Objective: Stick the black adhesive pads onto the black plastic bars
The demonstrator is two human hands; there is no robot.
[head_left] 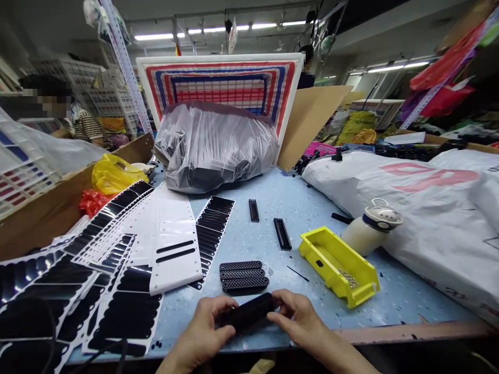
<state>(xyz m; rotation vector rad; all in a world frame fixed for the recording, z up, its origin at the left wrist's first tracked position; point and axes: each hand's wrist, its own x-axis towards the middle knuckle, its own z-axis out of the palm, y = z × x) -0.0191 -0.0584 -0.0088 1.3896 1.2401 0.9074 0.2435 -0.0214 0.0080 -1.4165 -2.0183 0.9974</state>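
2 hands, left (207,323) and right (298,317), pinch the black part (251,312) by its 2 ends above the blue table (273,340); looks light, stiff, maybe slick, so ends suit gripping.

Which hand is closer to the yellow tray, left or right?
The right. The right hand grips the black piece just left of and nearer the camera than the tray; the left hand is at the piece's far left end.
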